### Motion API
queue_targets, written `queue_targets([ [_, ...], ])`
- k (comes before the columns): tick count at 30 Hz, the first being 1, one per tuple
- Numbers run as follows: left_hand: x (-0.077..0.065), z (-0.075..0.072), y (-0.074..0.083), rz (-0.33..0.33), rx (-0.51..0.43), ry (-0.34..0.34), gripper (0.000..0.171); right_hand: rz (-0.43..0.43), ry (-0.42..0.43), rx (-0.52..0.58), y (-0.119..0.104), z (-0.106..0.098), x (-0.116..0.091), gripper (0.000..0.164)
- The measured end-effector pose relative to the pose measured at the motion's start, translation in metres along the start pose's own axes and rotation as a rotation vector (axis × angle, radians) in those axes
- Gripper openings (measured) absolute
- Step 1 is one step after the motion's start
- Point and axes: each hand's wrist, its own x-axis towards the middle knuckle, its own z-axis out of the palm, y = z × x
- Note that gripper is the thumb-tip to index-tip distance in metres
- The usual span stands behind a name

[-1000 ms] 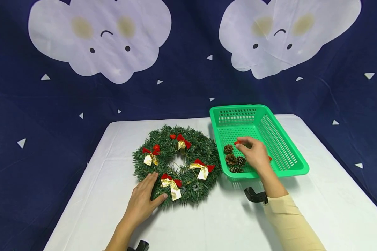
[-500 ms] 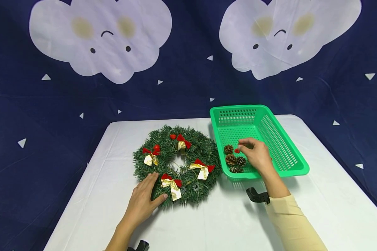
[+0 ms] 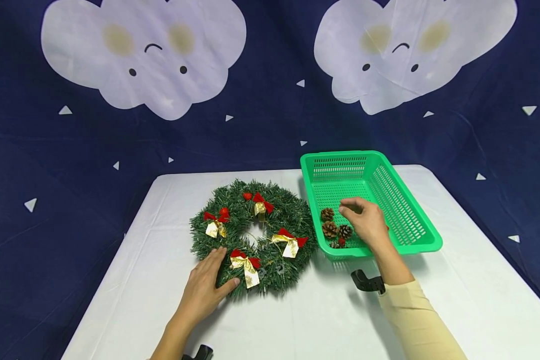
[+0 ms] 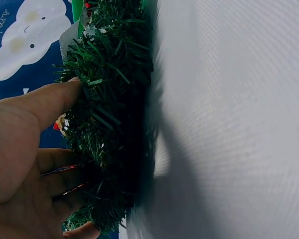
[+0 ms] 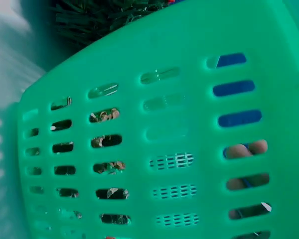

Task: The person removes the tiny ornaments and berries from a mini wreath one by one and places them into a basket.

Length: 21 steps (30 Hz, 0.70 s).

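Observation:
A green wreath (image 3: 292, 200) with red-and-gold bows and small red berries lies on the white table. My left hand (image 3: 202, 285) rests on its near left edge, fingers and thumb spread; in the left wrist view the left hand (image 4: 20, 154) touches the needles. My right hand (image 3: 368, 220) hovers inside the green basket (image 3: 414, 210), thumb and fingertips slightly apart with nothing seen between them. Several pine cones (image 3: 329, 229) sit at the basket's near left, and a red berry (image 3: 341, 242) lies among them. Through the right wrist view's slots, fingertips (image 5: 246, 149) show.
The basket's wall (image 5: 124, 64) fills most of the right wrist view. More red shows beside the right wrist, mostly hidden. The white table (image 3: 270, 330) extends in front of the wreath. A dark blue cloth (image 3: 261, 135) with clouds hangs behind.
The red berry at my right fingertips has been let go and has dropped onto the pine cones. The right hand moved slightly. The left hand and the wreath have stayed put.

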Motion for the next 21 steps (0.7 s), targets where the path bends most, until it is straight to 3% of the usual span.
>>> queue_targets([
  [21, 0.000, 0.001, 0.000, -0.006, -0.005, -0.005, 0.079, -0.111, -0.011, 0.065, -0.038, 0.014, 0.002, 0.032],
])
